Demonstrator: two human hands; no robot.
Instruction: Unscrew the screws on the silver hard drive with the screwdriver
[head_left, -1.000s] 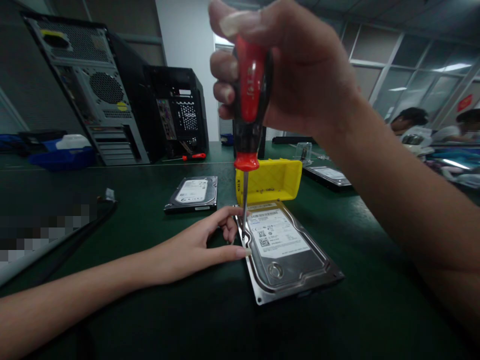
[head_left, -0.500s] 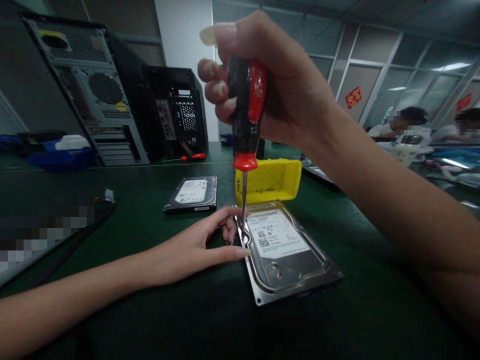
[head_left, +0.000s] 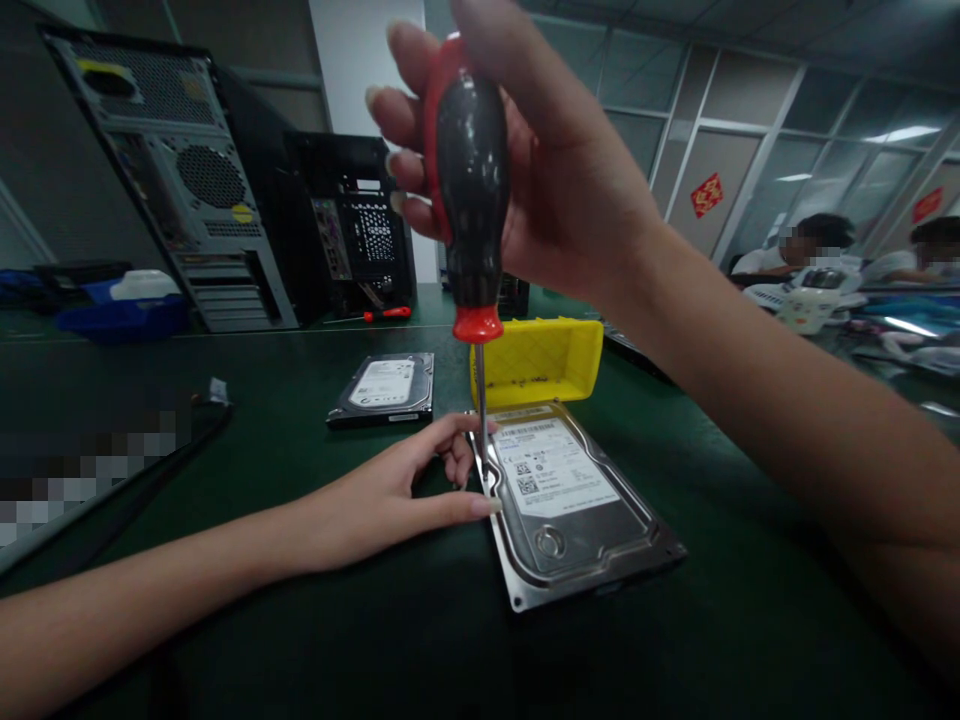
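Note:
In my right hand (head_left: pixel 525 150) is a screwdriver (head_left: pixel 471 190) with a black and red handle, held almost upright; the thumb and fingers are closed round the handle. Its shaft reaches down to the left edge of a silver hard drive (head_left: pixel 577 540) with a white label, lying flat on the green table. The tip meets the drive by a screw spot on that edge. My left hand (head_left: pixel 397 495) rests on the table and grips the drive's left edge, thumb in front of the tip and forefinger behind it. The other left fingers are curled beside the drive.
Behind the drive lies a yellow bin (head_left: pixel 547 360) on its side, small screws inside. A second hard drive (head_left: pixel 386 385) is to the left. Farther back stand computer cases (head_left: pixel 202 180), a red-handled screwdriver (head_left: pixel 386 314) and a blue tray (head_left: pixel 124 315). People sit at far right.
The screwdriver handle has turned, its red side passing from right to left, and leans slightly more left. My right fingers have shifted round it. The left hand and the drive stay put.

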